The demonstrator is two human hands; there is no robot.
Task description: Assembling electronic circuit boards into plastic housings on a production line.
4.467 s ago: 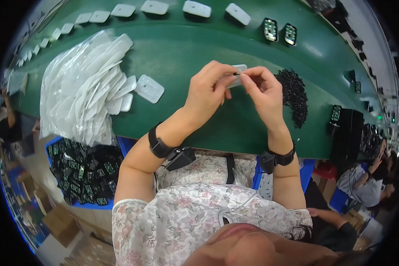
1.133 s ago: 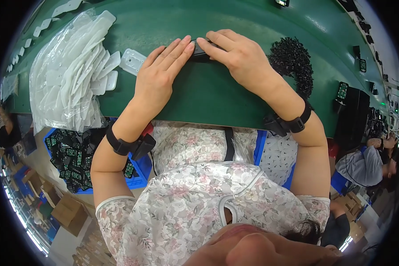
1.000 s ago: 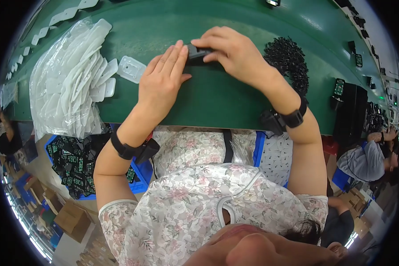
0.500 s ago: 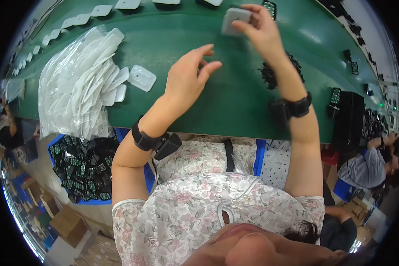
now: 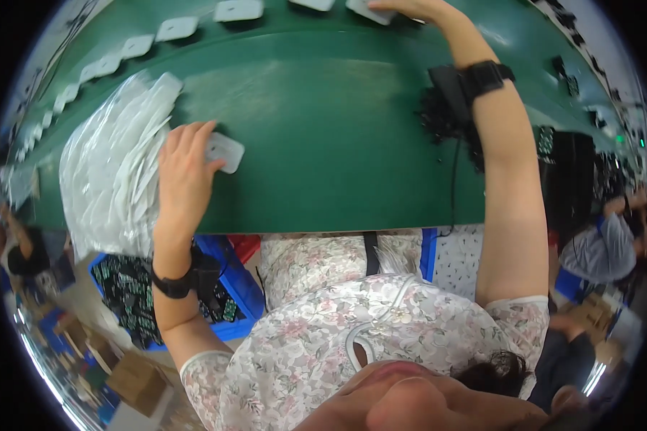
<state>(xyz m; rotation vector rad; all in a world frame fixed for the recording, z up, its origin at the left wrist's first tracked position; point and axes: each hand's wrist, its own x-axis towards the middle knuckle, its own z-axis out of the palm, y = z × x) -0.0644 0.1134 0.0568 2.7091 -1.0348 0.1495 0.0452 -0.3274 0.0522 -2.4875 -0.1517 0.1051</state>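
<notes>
My left hand [image 5: 185, 169] is at the left of the green table, its thumb and fingers closed around the near end of a white plastic cover [image 5: 226, 152]. Just beside it lies a big clear bag [image 5: 108, 169] of more white covers. My right arm reaches to the far side, where my right hand [image 5: 413, 8] is partly cut off by the upper edge of the view. Its fingers are on another white cover [image 5: 366, 11], at the end of a curved row of similar covers [image 5: 239, 10].
A heap of small black parts [image 5: 438, 118] sits on the right of the green table [image 5: 323, 144], under my right wrist. Blue bins [image 5: 241, 287] stand below the front edge, one with green-and-black circuit pieces [image 5: 126, 294]. A black box [image 5: 571, 172] is at the right; other people sit on both sides.
My left hand moved left and closed on the loose cover by the bag. My right hand carried its cover farther away to the row. The row of covers shifted right in view.
</notes>
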